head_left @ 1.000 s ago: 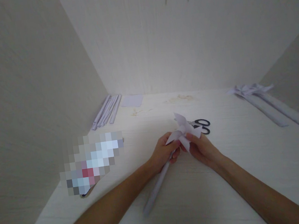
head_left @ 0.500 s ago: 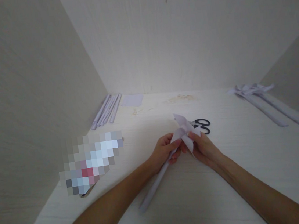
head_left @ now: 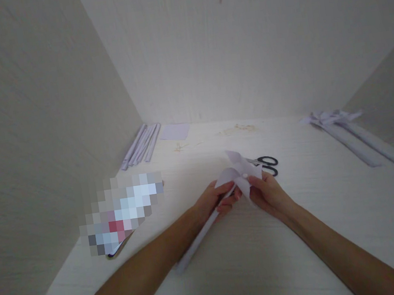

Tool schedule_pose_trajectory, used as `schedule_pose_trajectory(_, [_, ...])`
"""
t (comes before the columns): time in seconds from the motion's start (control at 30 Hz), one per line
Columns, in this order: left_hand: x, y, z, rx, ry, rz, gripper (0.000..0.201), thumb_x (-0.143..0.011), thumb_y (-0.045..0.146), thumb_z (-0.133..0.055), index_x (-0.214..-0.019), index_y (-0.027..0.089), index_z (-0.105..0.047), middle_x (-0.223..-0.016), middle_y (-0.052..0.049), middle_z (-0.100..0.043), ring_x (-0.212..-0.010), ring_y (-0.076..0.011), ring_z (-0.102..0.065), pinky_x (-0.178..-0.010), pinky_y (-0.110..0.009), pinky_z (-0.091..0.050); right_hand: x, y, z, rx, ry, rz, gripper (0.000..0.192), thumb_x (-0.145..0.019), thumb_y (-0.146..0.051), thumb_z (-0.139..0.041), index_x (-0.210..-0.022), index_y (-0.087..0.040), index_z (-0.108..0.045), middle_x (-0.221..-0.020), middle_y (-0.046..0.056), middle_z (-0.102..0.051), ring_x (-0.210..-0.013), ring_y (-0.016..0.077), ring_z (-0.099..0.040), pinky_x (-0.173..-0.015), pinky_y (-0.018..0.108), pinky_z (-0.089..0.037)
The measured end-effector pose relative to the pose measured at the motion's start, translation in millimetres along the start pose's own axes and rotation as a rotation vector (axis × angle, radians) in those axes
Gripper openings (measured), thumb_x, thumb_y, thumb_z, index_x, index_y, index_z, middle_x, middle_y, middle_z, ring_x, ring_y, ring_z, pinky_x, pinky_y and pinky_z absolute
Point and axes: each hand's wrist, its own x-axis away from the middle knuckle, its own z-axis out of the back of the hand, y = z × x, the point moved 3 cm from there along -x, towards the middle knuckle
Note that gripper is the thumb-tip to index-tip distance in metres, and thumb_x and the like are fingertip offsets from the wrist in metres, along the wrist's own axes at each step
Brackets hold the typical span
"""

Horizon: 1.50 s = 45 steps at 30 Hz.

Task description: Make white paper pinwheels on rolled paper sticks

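A white paper pinwheel [head_left: 239,173] with curved blades and a small round centre is held between both hands over the table. Its rolled paper stick [head_left: 198,237] slants down toward the near left. My left hand [head_left: 219,198] is closed around the top of the stick, thumb beneath a blade. With thumb and fingers, my right hand [head_left: 266,186] pinches the pinwheel's right side near the centre; some fingertips are hidden behind the paper. Just behind it lie black-handled scissors [head_left: 267,164], their blades partly covered by the pinwheel.
Several rolled paper sticks [head_left: 141,145] lie at the back left beside a square paper sheet [head_left: 175,132]. Finished-looking paper pinwheels [head_left: 335,118] rest at the right. A blurred-out flat object [head_left: 129,213] lies left. Small brownish bits [head_left: 243,127] are scattered near the back wall.
The pinwheel has turned slightly, so its round centre now shows. My left hand has shifted a little left and down along the stick; the right hand stays nearly in place.
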Motion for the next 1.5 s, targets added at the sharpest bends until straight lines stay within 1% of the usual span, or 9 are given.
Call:
schedule_pose_trajectory(0.1, [0,-1,-1.3,-0.069,0.021,-0.037,0.019,-0.067,0.028,-0.056,-0.063,0.01,-0.05,-0.056,0.002,-0.05,-0.031,0.0019,-0.027,-0.024,-0.01,-0.018,2,-3,-3,-0.016,-0.011,0.037,0.016,-0.058,-0.026,-0.066,-0.068,-0.017,-0.059,-0.057,0.0,-0.059,-0.051,0.0124,-0.051,-0.05,0.025,-0.039])
schedule_pose_trajectory(0.2, [-1,-2,-1.8,-0.132,0.055,-0.072,0.018,-0.067,0.027,-0.056,-0.064,0.011,-0.049,-0.055,0.002,-0.051,-0.031,0.0009,-0.029,-0.025,-0.011,-0.021,4,-4,-6,-0.007,-0.065,0.057,0.019,-0.059,-0.03,-0.066,-0.071,-0.017,-0.059,-0.052,-0.001,-0.057,-0.043,0.0119,-0.048,-0.043,0.025,-0.038])
schedule_pose_trajectory(0.3, [-2,-3,-0.9,-0.141,0.065,-0.057,0.015,-0.066,0.025,-0.056,-0.064,0.012,-0.048,-0.055,0.002,-0.052,-0.031,0.0006,-0.03,-0.025,-0.011,-0.021,4,-5,-8,0.022,-0.085,0.045,0.019,-0.06,-0.032,-0.065,-0.07,-0.017,-0.059,-0.052,0.0,-0.057,-0.042,0.0118,-0.048,-0.042,0.025,-0.038])
schedule_pose_trajectory(0.6, [-3,-2,2.6,-0.134,0.082,0.013,0.012,-0.062,0.021,-0.055,-0.059,0.01,-0.051,-0.053,0.003,-0.051,-0.029,0.0015,-0.027,-0.024,-0.013,-0.018,4,-5,-4,0.057,-0.015,0.062,0.018,-0.056,-0.031,-0.068,-0.065,-0.018,-0.059,-0.06,0.002,-0.06,-0.051,0.0133,-0.05,-0.049,0.026,-0.042])
schedule_pose_trajectory(0.87, [-5,-4,4.6,-0.11,0.085,-0.015,0.011,-0.06,0.018,-0.057,-0.06,0.011,-0.049,-0.052,0.003,-0.053,-0.028,0.0009,-0.029,-0.024,-0.012,-0.02,4,-3,0,0.0,-0.005,0.081,0.017,-0.057,-0.025,-0.069,-0.069,-0.017,-0.061,-0.064,0.002,-0.061,-0.055,0.013,-0.051,-0.052,0.026,-0.041])
schedule_pose_trajectory(1.07, [-5,-3,2.9,-0.159,0.124,0.003,0.017,-0.061,0.025,-0.058,-0.061,0.011,-0.048,-0.049,0.003,-0.05,-0.028,0.0013,-0.027,-0.024,-0.012,-0.018,4,-3,-2,0.027,0.018,0.076,0.013,-0.058,-0.026,-0.068,-0.064,-0.017,-0.06,-0.06,0.001,-0.06,-0.052,0.0129,-0.051,-0.049,0.026,-0.04])
schedule_pose_trajectory(1.17, [-4,-3,0.4,-0.183,0.119,-0.026,0.021,-0.065,0.031,-0.056,-0.064,0.011,-0.047,-0.053,0.002,-0.05,-0.03,0.0005,-0.029,-0.025,-0.012,-0.021,4,-4,-4,0.026,0.039,0.047,0.013,-0.059,-0.027,-0.067,-0.063,-0.016,-0.06,-0.058,0.001,-0.06,-0.049,0.0127,-0.051,-0.048,0.026,-0.04])
schedule_pose_trajectory(1.3, [-2,-4,-3.6,-0.239,0.117,-0.042,0.025,-0.069,0.037,-0.052,-0.067,0.012,-0.047,-0.054,0.001,-0.051,-0.033,-0.0021,-0.034,-0.027,-0.014,-0.026,3,-5,-1,-0.015,0.136,0.019,0.015,-0.056,-0.026,-0.068,-0.066,-0.017,-0.06,-0.059,-0.001,-0.061,-0.048,0.0112,-0.051,-0.044,0.022,-0.039])
schedule_pose_trajectory(1.5, [0,-7,-7.1,-0.345,0.04,-0.013,0.024,-0.071,0.035,-0.05,-0.067,0.011,-0.05,-0.06,-0.001,-0.053,-0.038,-0.0037,-0.041,-0.033,-0.016,-0.037,1,-10,5,-0.052,0.174,0.006,0.018,-0.057,-0.03,-0.067,-0.065,-0.015,-0.061,-0.056,0.0,-0.061,-0.049,0.0114,-0.052,-0.045,0.022,-0.042])
